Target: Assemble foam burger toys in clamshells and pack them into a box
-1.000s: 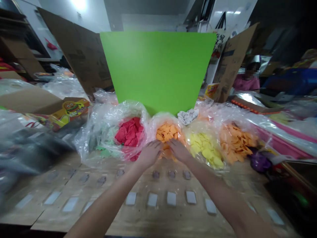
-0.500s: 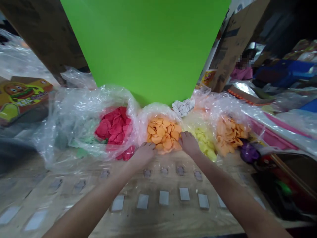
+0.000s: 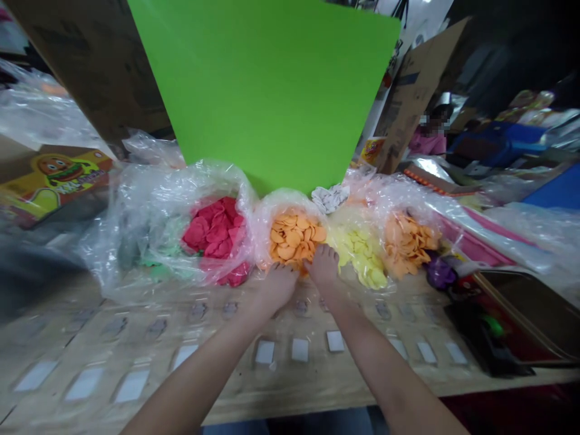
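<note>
A heap of orange petal-shaped pieces (image 3: 292,234) spills from the mouth of a clear plastic bag (image 3: 261,223) in the middle of the table. My left hand (image 3: 281,284) is at the near edge of this heap, fingers slightly apart and pointing forward. At its near right edge is my right hand (image 3: 324,266), its thumb toward the left hand and its fingers apart. I see nothing held in either hand, though the fingertips are blurred. To the left lie crimson petal pieces (image 3: 217,226) in plastic; to the right, yellow ones (image 3: 365,257).
Small clear packets with white cards (image 3: 299,349) lie in rows on the wooden table (image 3: 254,393). A green board (image 3: 272,90) stands behind the bags. More orange pieces (image 3: 410,241), a purple item (image 3: 440,273) and a dark tray-like object (image 3: 530,314) are on the right.
Both hands have come closer together and nearer to me at the front of the orange heap. The camera view has shifted, showing more of the table's front edge.
</note>
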Action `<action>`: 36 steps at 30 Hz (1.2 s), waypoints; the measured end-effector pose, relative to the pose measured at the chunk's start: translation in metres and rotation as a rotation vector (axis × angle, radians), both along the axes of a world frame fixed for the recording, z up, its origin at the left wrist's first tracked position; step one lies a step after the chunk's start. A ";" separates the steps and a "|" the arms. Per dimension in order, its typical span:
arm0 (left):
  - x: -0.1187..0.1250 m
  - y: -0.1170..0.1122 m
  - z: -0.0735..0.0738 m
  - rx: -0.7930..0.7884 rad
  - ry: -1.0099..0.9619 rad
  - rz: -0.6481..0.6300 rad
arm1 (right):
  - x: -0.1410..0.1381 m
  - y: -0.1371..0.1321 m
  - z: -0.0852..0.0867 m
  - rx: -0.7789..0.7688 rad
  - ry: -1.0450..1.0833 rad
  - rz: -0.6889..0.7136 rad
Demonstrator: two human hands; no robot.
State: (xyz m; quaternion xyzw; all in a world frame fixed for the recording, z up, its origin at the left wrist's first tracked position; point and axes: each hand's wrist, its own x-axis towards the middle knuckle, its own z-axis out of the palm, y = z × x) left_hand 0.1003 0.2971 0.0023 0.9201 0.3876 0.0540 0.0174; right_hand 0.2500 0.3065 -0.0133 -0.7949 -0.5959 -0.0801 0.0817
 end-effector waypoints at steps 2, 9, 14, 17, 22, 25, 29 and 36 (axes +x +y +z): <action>-0.004 0.000 0.003 -0.004 -0.014 0.014 | 0.003 0.002 0.001 0.018 0.019 -0.018; -0.015 0.001 0.013 -0.038 -0.092 0.024 | -0.004 -0.012 -0.015 0.101 -0.087 0.237; -0.023 0.000 0.008 -0.077 -0.125 0.053 | 0.013 -0.020 -0.015 0.046 -0.143 0.418; -0.025 0.001 0.006 -0.104 -0.142 0.063 | 0.018 -0.020 -0.015 0.081 -0.135 0.311; -0.022 0.000 0.009 -0.129 -0.178 0.055 | 0.011 -0.027 -0.019 0.089 -0.135 0.418; -0.022 0.000 0.010 -0.147 -0.193 0.061 | 0.015 -0.025 -0.018 0.111 -0.096 0.416; -0.025 0.003 0.006 -0.181 -0.202 0.096 | 0.032 -0.003 -0.006 0.199 0.008 0.212; -0.020 0.009 0.002 -0.195 -0.229 0.151 | 0.038 0.034 0.022 0.263 0.161 0.292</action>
